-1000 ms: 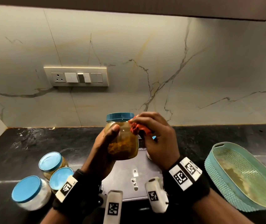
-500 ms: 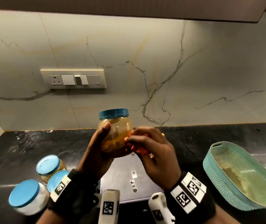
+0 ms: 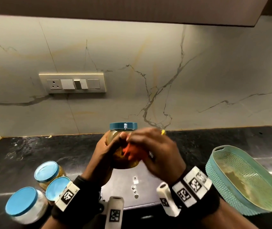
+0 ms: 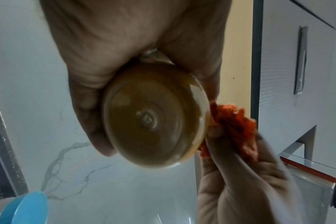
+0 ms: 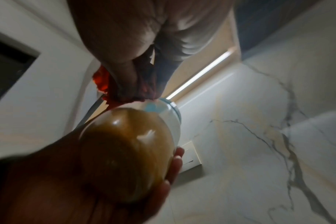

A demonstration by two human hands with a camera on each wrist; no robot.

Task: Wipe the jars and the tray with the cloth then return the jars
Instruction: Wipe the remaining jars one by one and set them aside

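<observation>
My left hand (image 3: 106,150) grips a clear jar (image 3: 123,163) of amber-brown contents with a blue lid (image 3: 123,126), held upright above the counter. The jar's round base (image 4: 152,119) faces the left wrist view. My right hand (image 3: 155,152) pinches a bunched orange cloth (image 3: 132,152) and presses it against the jar's side; the cloth (image 4: 234,121) shows beside the base, and again near the jar's lid (image 5: 101,80). Three more blue-lidded jars (image 3: 46,171) (image 3: 57,187) (image 3: 22,202) stand at the lower left. The teal woven tray (image 3: 214,176) sits at the right, holding no jars.
A grey metal plate (image 3: 132,185) lies on the black counter (image 3: 49,149) under my hands. A marble backsplash carries a switch panel (image 3: 72,83). A dark cabinet underside (image 3: 132,7) overhangs the top of the head view.
The right hand with the cloth has slid down from the jar's shoulder near the lid to its lower side. The left hand keeps its hold on the jar.
</observation>
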